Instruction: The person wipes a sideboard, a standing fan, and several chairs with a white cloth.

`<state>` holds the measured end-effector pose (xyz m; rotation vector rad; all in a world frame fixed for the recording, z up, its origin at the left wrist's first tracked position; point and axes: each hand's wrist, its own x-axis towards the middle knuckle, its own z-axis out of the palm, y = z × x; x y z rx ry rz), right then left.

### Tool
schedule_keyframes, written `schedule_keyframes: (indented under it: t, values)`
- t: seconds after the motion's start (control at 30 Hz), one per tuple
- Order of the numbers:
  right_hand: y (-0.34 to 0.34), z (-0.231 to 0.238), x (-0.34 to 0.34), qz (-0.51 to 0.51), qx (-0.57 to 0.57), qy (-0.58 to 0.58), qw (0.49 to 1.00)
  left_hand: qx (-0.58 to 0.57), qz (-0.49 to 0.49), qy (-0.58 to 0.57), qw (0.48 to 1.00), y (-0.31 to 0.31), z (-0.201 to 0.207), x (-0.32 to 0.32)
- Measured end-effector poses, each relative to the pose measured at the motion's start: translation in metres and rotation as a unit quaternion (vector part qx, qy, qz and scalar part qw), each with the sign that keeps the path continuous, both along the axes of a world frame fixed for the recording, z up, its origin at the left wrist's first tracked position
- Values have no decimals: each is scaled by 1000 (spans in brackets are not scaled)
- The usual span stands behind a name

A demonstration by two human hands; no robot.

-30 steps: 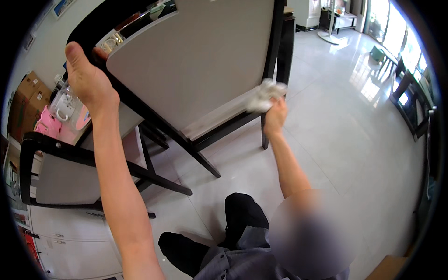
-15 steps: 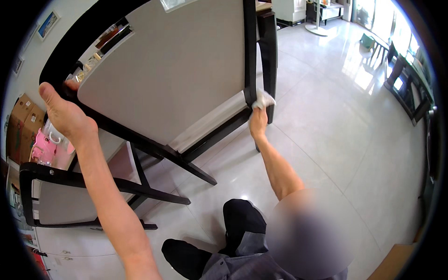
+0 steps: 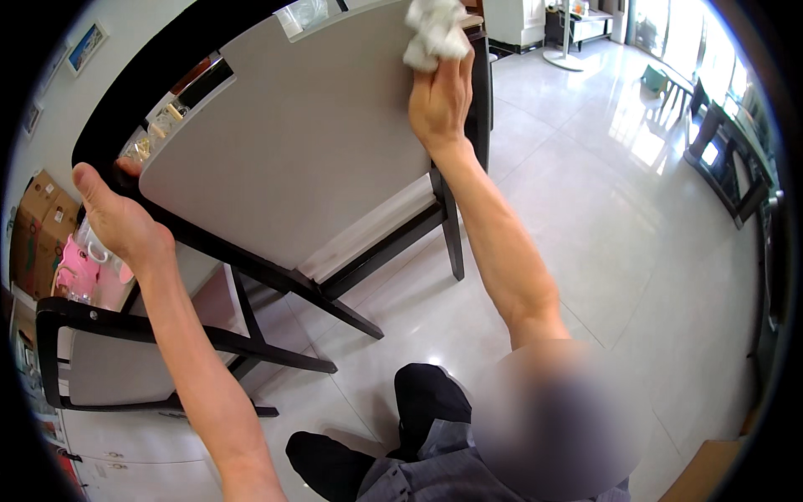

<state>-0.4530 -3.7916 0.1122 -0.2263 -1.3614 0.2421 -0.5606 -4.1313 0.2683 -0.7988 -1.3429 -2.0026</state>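
Tipped up in front: large grey-panelled chair with dark wooden frame. Left hand on its left frame edge, right hand at its upper right, with crumpled white cloth above the fingers. Lower left, beside it: second dark-framed chair. Beneath both: glossy pale tiled floor.

We look down at a pale, glossy tiled floor catching window light. Standing on it just ahead of us is a tipped dark-framed chair with a grey seat, its legs touching the tiles. A second dark chair stands beside it at left.
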Motion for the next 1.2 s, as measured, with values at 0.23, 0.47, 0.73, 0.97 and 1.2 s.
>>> schedule_keyframes:
  t: [0.23,0.47,0.73,0.97,1.2]
  values:
    - [-77,-204,20,-91,-99,-87,987,27,-16,13,999,1,-2,-5]
    - [-68,-150,30,-59,-75,-143,985,8,-52,16,998,0,1,1]
    - [-114,-240,11,-132,-141,-292,937,-10,-64,97,993,1,0,-7]
    - [-245,-228,-49,173,-2,-443,880,-27,-142,128,981,1,1,12]
    - [-118,-244,12,-41,-20,-332,942,42,-126,48,990,10,3,4]
